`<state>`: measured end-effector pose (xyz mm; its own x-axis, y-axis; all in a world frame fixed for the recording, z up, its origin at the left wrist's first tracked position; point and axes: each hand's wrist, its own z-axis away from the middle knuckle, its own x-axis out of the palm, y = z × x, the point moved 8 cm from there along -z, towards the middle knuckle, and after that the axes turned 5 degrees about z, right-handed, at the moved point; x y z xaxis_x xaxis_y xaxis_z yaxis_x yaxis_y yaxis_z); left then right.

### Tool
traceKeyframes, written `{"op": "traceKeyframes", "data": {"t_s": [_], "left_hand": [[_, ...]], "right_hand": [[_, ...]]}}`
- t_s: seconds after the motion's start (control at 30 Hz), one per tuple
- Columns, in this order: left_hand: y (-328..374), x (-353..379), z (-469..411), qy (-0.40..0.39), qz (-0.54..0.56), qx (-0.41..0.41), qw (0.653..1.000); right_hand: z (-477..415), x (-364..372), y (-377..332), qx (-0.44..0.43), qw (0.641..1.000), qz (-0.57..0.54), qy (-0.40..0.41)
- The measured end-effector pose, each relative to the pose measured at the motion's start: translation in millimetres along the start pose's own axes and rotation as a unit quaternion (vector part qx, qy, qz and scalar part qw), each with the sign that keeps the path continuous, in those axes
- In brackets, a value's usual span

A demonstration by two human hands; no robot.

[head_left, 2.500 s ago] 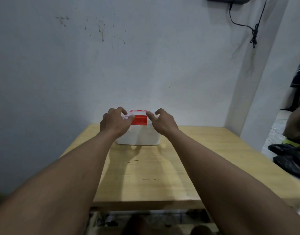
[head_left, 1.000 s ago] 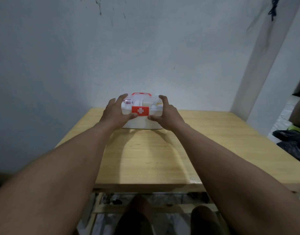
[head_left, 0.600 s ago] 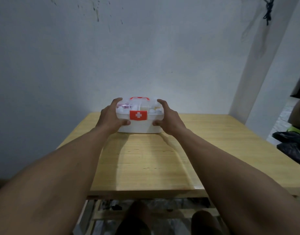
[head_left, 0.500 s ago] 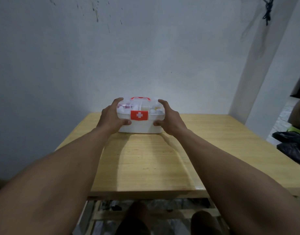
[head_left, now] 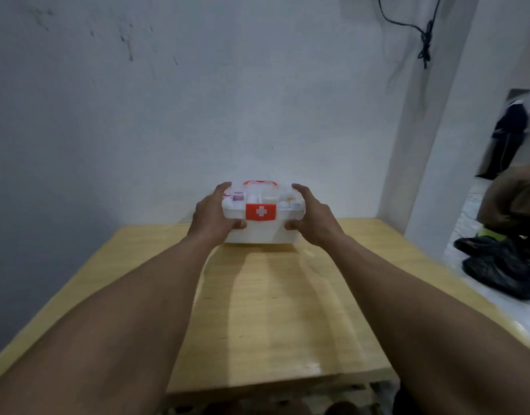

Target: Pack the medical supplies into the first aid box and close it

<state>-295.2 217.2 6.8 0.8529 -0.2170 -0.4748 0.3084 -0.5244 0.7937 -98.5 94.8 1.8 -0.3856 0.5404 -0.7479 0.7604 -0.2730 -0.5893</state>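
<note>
With the first aid box (head_left: 259,226) closed at the desk's (head_left: 272,310) twelve o'clock edge, left hand (head_left: 211,215) and right hand (head_left: 313,218) clasp its ends, likely needing only release.

Both bare forearms reach straight forward from the lower corners of the view and draw closer together toward the hands, which face each other.

The left hand (head_left: 211,215) is cupped inward, palm turned toward the right hand. Its fingers (head_left: 223,188) curl upward and over at the far side of the grip, and its thumb (head_left: 237,225) points inward low on the near side, so the grip is closed on what lies between.

The right hand (head_left: 313,218) mirrors it: palm turned toward the left hand, fingers arched over the far upper side, thumb tucked inward below. Both wrists are held straight, roughly level with each other.
</note>
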Motion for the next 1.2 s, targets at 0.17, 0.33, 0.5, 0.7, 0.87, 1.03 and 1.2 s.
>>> {"op": "traceKeyframes", "data": {"t_s": [0.17,0.33,0.5,0.7,0.87,1.03,1.2], "left_hand": [[11.7,30.8,-13.5,-0.013,-0.014,0.007,1.0],[13.9,52.4,-23.8,-0.016,-0.027,0.005,0.999],[9.1,63.4,-26.4,0.003,-0.045,0.02,0.999],[-2.0,69.0,-23.3,0.025,-0.053,0.013,0.998],[-2.3,70.7,-25.4,0.018,-0.053,0.005,0.998],[1.9,66.3,-19.5,0.004,-0.068,-0.012,0.998],[48.8,37.6,39.9,-0.011,-0.04,0.03,0.999]], "right_hand": [[-12.7,-11.7,27.4,0.016,1.0,-0.008,0.002],[-22.8,-12.4,47.6,0.019,1.0,-0.02,0.001],[-29.3,-5.1,58.8,0.006,1.0,-0.023,0.005],[-36.5,-3.6,62.4,-0.003,1.0,-0.011,-0.005],[-37.9,-1.3,60.7,0.001,1.0,0.002,-0.017],[-29.0,-8.4,53.3,-0.009,0.999,0.037,-0.013],[18.1,-81.5,10.0,-0.047,0.994,-0.053,0.082]]}}
